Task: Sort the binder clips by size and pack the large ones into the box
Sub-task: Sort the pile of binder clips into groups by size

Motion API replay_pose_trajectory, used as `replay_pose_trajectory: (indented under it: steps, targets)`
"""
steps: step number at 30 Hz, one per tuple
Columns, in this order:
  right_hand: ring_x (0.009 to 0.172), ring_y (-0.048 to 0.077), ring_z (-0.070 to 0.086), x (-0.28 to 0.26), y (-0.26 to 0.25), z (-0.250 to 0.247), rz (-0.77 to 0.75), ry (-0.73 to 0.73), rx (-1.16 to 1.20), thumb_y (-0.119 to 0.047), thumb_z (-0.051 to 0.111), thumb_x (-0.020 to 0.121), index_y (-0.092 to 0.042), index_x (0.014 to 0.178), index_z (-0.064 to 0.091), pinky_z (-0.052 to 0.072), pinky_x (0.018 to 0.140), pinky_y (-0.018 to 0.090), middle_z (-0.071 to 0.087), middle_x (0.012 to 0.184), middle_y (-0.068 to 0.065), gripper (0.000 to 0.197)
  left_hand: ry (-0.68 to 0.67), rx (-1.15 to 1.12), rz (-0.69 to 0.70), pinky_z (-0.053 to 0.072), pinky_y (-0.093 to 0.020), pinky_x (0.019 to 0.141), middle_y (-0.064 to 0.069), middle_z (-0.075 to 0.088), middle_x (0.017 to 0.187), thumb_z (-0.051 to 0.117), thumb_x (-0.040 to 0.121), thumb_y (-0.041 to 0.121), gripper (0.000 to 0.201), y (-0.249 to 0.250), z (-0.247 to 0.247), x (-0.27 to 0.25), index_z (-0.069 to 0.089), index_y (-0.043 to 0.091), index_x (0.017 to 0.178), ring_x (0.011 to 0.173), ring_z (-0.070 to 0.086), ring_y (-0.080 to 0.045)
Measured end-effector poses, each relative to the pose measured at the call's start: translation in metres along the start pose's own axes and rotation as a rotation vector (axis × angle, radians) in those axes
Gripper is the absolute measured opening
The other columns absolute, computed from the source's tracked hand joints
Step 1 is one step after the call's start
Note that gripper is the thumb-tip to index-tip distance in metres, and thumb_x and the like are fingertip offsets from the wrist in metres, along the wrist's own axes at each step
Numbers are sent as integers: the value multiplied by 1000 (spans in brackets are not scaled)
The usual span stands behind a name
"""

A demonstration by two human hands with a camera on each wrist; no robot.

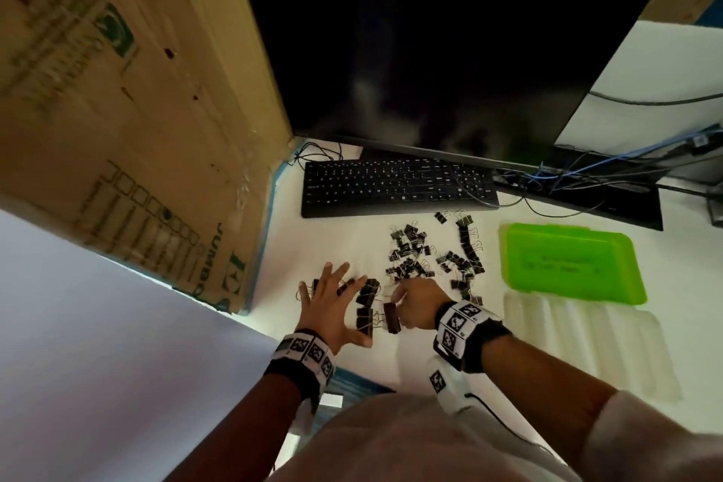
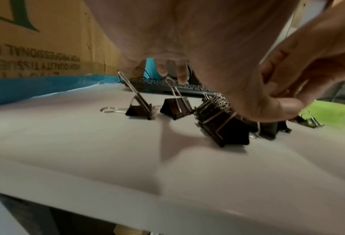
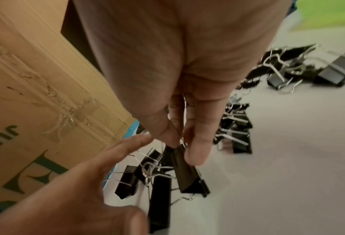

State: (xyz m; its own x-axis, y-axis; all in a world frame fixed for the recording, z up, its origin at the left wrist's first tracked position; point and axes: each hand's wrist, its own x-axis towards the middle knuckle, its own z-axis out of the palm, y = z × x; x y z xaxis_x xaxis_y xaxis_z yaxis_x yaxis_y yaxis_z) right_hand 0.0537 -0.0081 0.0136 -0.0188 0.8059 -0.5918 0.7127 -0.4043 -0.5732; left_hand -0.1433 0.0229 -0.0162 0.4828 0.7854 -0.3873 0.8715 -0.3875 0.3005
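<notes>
Several large black binder clips (image 1: 365, 305) lie grouped on the white desk in front of me. My left hand (image 1: 332, 297) is spread flat over them with straight fingers, thumb beside the nearest clip (image 2: 224, 127). My right hand (image 1: 414, 303) pinches the wire handles of one large clip (image 1: 391, 319) (image 3: 189, 173) that hangs at the group's right edge. A heap of smaller black clips (image 1: 430, 258) (image 3: 236, 127) lies behind. The green box (image 1: 571, 266) sits shut at the right.
A black keyboard (image 1: 395, 184) and monitor (image 1: 438, 63) stand behind the clips. A big cardboard carton (image 1: 129, 121) walls off the left side. A translucent ribbed tray (image 1: 587, 340) lies in front of the green box. Cables (image 1: 587, 172) trail at the back right.
</notes>
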Motion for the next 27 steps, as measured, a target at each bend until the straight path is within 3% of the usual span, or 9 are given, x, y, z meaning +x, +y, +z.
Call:
replay_pose_trajectory:
  steps: [3,7,11,15,19,22,24,27]
  targets:
    - [85,21,63,10,-6,10,-1,53,89,-16,62,78,-22,85,57,48,62,20,69,103,9,10,-30,75,11,-14,-60,111,10,0,158,69,69,59,94,-3,5,4,16,43,144,145,-17,-18]
    - [95,23,64,14,-10,21,-71,70,174,-12,58,85,-15,104,60,49,80,25,68,105,9,19,29,74,-4,-9,-57,114,8,10,158,61,81,52,75,-7,3,6,22,40,144,146,-11,-20]
    - [98,15,58,11,-3,15,-171,10,193,-3,49,90,-11,127,52,45,89,21,61,108,4,38,114,49,-17,-9,-53,115,6,11,158,65,77,52,83,-14,-3,5,22,34,145,147,-9,-20]
    - [120,19,50,4,34,-7,-301,209,-176,-6,52,89,-21,129,53,41,104,31,54,131,3,43,218,-64,109,-5,-45,118,7,17,156,70,71,53,89,2,-7,8,27,29,145,147,-2,-18]
    - [134,24,32,-7,61,-14,-391,24,-687,-20,61,86,-27,134,46,38,104,45,36,146,2,51,229,-150,206,28,-40,115,3,36,145,68,82,34,64,36,-7,24,40,24,139,136,29,-19]
    - [127,30,43,-8,71,-12,-412,117,-748,-11,62,83,-23,120,60,46,95,48,45,139,7,38,158,-247,249,41,-32,104,1,41,131,66,84,15,49,64,-3,33,49,21,129,118,47,-18]
    - [119,29,53,-7,73,-16,-398,234,-744,-12,67,78,-20,102,69,51,89,46,55,130,8,25,94,-246,240,43,-32,102,2,37,130,66,85,13,48,79,3,36,47,22,128,114,50,-19]
    - [117,27,55,-10,79,-27,-377,354,-646,-19,68,80,-19,91,71,51,87,45,59,125,6,12,66,-150,212,45,-36,100,1,34,133,67,84,14,53,90,10,42,42,22,130,117,47,-21]
